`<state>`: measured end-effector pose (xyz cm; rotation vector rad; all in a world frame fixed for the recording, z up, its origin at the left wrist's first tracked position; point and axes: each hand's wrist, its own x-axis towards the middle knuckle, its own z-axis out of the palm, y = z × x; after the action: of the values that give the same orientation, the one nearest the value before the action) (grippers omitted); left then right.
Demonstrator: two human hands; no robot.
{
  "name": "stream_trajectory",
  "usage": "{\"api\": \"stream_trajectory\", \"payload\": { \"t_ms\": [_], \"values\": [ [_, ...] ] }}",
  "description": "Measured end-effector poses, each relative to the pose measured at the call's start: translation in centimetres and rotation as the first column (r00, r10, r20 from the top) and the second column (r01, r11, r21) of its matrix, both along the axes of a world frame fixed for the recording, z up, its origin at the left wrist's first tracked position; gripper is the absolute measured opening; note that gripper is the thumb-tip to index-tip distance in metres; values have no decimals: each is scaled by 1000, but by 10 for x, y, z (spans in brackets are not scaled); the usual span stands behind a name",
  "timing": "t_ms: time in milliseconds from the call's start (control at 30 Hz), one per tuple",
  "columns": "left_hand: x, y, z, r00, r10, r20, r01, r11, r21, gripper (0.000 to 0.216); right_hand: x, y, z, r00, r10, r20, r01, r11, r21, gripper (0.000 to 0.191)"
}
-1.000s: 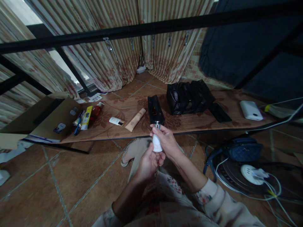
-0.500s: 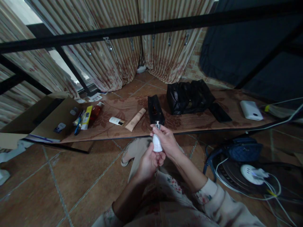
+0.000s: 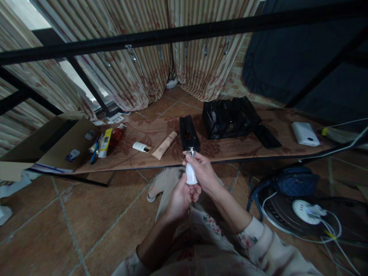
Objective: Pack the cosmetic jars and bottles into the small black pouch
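My right hand (image 3: 204,172) is wrapped round a small white bottle with a silver top (image 3: 191,171), held upright in front of me. My left hand (image 3: 180,197) is closed just below it, its fingers pinched at the bottle's lower end. Both hands hover over the tiled floor, just in front of the low patterned board (image 3: 258,143). A black case (image 3: 188,135) lies on the board right behind the bottle.
On the board lie a beige tube (image 3: 164,145), a small white tube (image 3: 141,147), a yellow tube and red bottle (image 3: 110,138), a black bag (image 3: 228,117) and a white box (image 3: 305,133). An open cardboard box (image 3: 54,143) sits at left, a power strip with cables (image 3: 310,211) at right.
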<state>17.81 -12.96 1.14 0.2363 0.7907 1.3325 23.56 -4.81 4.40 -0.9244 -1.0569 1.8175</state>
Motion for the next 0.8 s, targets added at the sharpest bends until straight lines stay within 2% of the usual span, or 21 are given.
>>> {"api": "stream_trajectory", "payload": {
  "t_ms": [600, 800],
  "values": [
    [0, 1, 1, 1000, -10, 6, 10, 1000, 3, 44, 0, 1, -2, 999, -12, -33, 11, 1000, -26, 44],
    [-4, 2, 10, 998, 17, 63, -16, 1000, -16, 41, 1, 1, -1, 1000, 13, -19, -12, 998, 62, 43]
  ]
}}
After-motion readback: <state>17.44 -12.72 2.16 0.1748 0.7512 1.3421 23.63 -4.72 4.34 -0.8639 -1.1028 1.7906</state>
